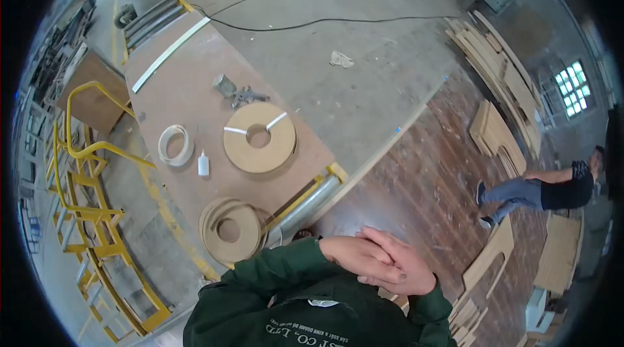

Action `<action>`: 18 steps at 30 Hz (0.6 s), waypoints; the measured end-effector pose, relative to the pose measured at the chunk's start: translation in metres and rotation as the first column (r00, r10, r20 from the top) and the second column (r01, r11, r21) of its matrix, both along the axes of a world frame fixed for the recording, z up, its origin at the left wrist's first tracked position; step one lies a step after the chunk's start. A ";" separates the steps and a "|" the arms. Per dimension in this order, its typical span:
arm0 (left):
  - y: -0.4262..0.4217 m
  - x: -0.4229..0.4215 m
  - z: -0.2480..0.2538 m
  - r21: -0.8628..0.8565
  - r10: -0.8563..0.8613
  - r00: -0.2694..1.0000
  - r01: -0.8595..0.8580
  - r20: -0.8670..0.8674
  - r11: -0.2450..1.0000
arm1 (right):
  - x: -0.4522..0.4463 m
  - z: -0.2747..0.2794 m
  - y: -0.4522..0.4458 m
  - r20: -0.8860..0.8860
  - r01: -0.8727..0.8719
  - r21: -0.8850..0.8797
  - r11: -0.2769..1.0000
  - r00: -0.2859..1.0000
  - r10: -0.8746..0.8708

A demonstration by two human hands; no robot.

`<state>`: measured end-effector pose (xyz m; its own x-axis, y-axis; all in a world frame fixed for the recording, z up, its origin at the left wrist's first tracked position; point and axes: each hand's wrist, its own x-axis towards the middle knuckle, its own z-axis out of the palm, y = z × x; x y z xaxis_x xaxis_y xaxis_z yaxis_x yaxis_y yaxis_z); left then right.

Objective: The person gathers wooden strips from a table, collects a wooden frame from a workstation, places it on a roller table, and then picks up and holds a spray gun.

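Observation:
My left hand [364,258] and my right hand [404,262] are clasped together in front of my green jacket, fingers pressed against each other. No object shows between them. To their left a coil of tan edge strip [231,230] lies at the near end of the board-topped table [188,80]. Farther up the board are a larger tan roll [273,152] with white tape on it, a small white bottle [203,164], a white tape roll [175,145] and a spray gun [248,96] with a grey cup.
A yellow metal frame [97,147] stands at the left. Stacked wooden panels [497,74] line the right side, where a person [546,188] walks. A black cable [325,21] and a crumpled cloth [341,59] lie on the floor. Rollers [153,22] adjoin the table's far end.

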<state>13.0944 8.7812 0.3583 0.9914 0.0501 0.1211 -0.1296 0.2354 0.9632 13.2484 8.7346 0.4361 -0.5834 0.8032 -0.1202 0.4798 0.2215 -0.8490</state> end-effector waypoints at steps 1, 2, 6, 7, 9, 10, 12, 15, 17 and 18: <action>0.028 0.014 -0.001 0.006 -0.024 0.999 0.024 -0.039 1.000 | 0.016 -0.008 0.025 -0.038 0.022 -0.016 1.000 0.999 -0.022; 0.056 0.027 -0.004 0.002 0.008 0.999 -0.008 -0.045 1.000 | 0.031 -0.017 0.052 -0.071 0.037 -0.036 0.999 0.997 -0.040; 0.166 0.072 -0.035 0.091 0.088 0.988 -0.077 -0.125 0.993 | 0.086 -0.053 0.167 -0.083 -0.005 -0.111 0.994 0.997 -0.004; 0.193 0.081 -0.048 0.113 0.142 0.980 -0.126 -0.141 0.986 | 0.100 -0.064 0.198 -0.001 -0.001 -0.135 0.991 1.000 0.001; 0.239 0.105 -0.077 0.055 0.286 0.957 -0.284 -0.052 0.957 | 0.131 -0.073 0.258 0.099 -0.025 -0.180 0.983 0.994 0.043; 0.267 0.112 -0.091 0.012 0.393 0.919 -0.393 0.025 0.919 | 0.144 -0.075 0.293 0.152 -0.061 -0.121 0.991 0.985 0.080; 0.305 0.118 -0.124 -0.024 0.562 0.826 -0.563 -0.040 0.826 | 0.164 -0.075 0.348 0.191 -0.128 -0.105 0.986 0.971 0.146; 0.339 0.091 -0.125 0.293 0.897 0.389 -0.850 -0.210 0.437 | 0.180 -0.068 0.428 0.133 -0.153 -0.218 0.964 0.974 0.184; 0.355 0.048 -0.151 0.435 0.971 0.015 -0.893 -0.237 0.120 | 0.174 -0.065 0.481 0.074 -0.233 -0.300 0.925 0.961 0.267; 0.365 0.022 -0.161 0.246 0.933 -0.100 -0.969 -0.347 -0.013 | 0.168 -0.069 0.506 0.070 -0.270 -0.277 0.922 0.952 0.299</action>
